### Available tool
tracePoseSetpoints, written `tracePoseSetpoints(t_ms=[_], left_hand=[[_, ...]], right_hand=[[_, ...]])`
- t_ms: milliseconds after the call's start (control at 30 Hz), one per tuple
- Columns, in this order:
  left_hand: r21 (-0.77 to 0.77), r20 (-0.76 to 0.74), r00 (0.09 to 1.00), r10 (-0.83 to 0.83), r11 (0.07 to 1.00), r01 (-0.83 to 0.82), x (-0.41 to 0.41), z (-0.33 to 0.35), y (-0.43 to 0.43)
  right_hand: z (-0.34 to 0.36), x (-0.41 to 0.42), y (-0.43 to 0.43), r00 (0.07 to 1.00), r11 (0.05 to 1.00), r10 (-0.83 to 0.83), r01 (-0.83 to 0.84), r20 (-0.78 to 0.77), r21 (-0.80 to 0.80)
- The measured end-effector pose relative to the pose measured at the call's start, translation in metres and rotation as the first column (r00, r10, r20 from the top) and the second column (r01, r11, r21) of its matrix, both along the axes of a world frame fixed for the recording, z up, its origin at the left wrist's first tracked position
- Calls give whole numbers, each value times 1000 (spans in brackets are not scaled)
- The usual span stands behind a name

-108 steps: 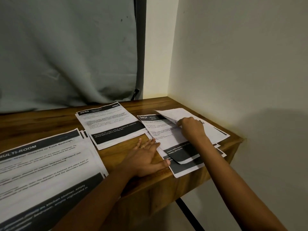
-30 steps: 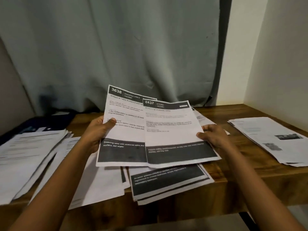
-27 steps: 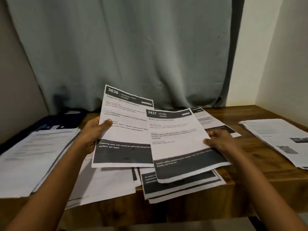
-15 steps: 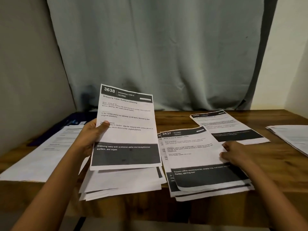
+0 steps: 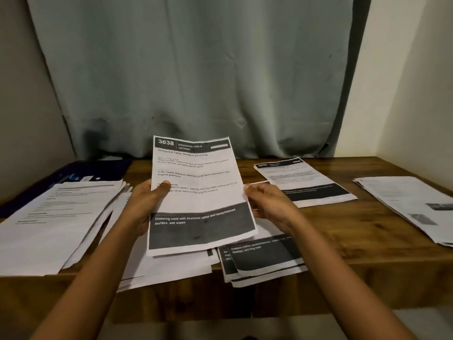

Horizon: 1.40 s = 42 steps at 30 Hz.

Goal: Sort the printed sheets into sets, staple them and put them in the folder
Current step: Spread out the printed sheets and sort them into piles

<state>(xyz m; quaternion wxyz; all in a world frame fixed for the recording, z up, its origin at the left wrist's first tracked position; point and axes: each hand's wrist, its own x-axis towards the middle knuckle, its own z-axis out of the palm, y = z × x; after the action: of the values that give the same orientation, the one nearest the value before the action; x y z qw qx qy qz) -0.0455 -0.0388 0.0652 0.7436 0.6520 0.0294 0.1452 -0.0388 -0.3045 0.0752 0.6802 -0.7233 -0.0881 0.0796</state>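
Two hands attend sheet 3638 (image 5: pixel 198 192), headed "Dressing Table", which is raised and tilted above the wooden desk (image 5: pixel 343 231). The left hand (image 5: pixel 144 202) pinches its left edge, thumb on the printed face. The right hand (image 5: pixel 267 204) is curled at the right edge; whether it grips cannot be told. The coffee-sheet stack (image 5: pixel 264 263) overhangs the front edge. The dark blue folder (image 5: pixel 73 175) lies rear left.

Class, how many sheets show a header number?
2: the 3638 sheet held up at centre, the 2692 sheet lying flat right of it. Other headers may be hidden.
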Motion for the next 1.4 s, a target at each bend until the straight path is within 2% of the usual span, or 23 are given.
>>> tracePoseSetpoints(t_ms=[133,367,433,567,667,833,1033,1100,1167,1267,1333,1400], left_hand=[[95,-20,1000,8,995,-6,11,-17,-18],[345,58,997,43,937,-61,27,-28,-46],[428,92,996,-6,903,-35,29,-26,-57],[687,85,987,-137,726,41,39,-30,-77],[802,57,991,-117,596,24,54,-39,-83],[930,-33,997,-68,364,56,74,-63,-91],[956,-66,998,-19,287,69,85,-82,-86],[961,-54,999,-3,272,53,85,-85,-87],[967,-64,998,25,250,56,82,-85,-88],[975,-64,998,25,214,57,76,-75,-91],[979,-41,999,-5,198,41,75,-63,-94],[977,-44,998,-39,208,52,81,-49,-100]], right_hand=[[-11,7,-6,990,984,-97,110,101,-137],[-14,30,-43,958,948,-239,265,155,-177],[-12,39,-57,944,928,-278,311,176,-203],[-17,55,-79,929,862,-303,362,211,-356],[-28,65,-89,919,787,-283,385,273,-482],[-44,72,-100,917,722,-232,387,326,-573],[-56,82,-104,899,692,-212,415,384,-591],[-58,84,-104,895,709,-241,426,374,-562],[-53,87,-109,896,771,-322,436,307,-465],[-34,93,-128,899,853,-427,437,98,-285],[-18,102,-150,885,856,-465,459,32,-238],[-5,113,-173,864,827,-501,496,53,-263]])
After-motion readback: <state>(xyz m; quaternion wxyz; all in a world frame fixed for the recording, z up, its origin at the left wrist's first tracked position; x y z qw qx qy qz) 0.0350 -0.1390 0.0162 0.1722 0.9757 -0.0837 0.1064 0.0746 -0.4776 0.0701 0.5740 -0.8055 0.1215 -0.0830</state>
